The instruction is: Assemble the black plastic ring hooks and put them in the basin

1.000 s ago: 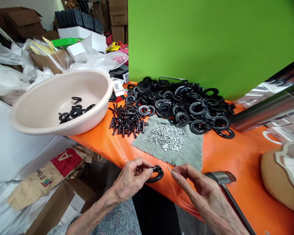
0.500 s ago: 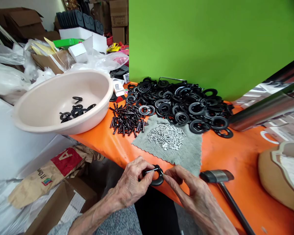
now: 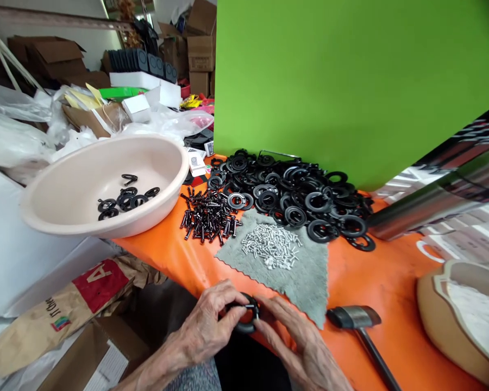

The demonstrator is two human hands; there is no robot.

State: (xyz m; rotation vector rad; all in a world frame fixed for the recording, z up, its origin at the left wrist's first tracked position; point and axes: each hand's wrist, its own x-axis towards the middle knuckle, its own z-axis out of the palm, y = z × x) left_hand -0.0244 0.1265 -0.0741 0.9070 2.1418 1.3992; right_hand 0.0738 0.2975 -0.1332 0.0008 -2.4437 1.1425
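Near the table's front edge, my left hand [image 3: 209, 323] grips a black ring [image 3: 244, 327] between thumb and fingers. My right hand [image 3: 291, 334] is at the ring's right side, its thumb and fingertips closed around a small silver pin [image 3: 257, 314] that stands at the ring's edge. How deep the pin sits is too small to tell. Just beyond my hands, a pile of silver pins [image 3: 271, 245] lies on a grey cloth [image 3: 309, 296]. To its left is a heap of black pins [image 3: 207, 217], and behind it a large heap of black rings [image 3: 295, 216].
A pale basin [image 3: 65, 225] with several black rings stands on the left. A hammer [image 3: 354, 316] lies right of the cloth on the orange tabletop [image 3: 391, 282]. Farther right are a tan container [image 3: 432, 304] and a shiny cylinder [image 3: 415, 201]. A green panel [image 3: 330, 81] rises behind.
The view has tilted, so the table's things sit lower in the picture. Both hands stay at the ring; my right fingers have closed in nearer around its right side.
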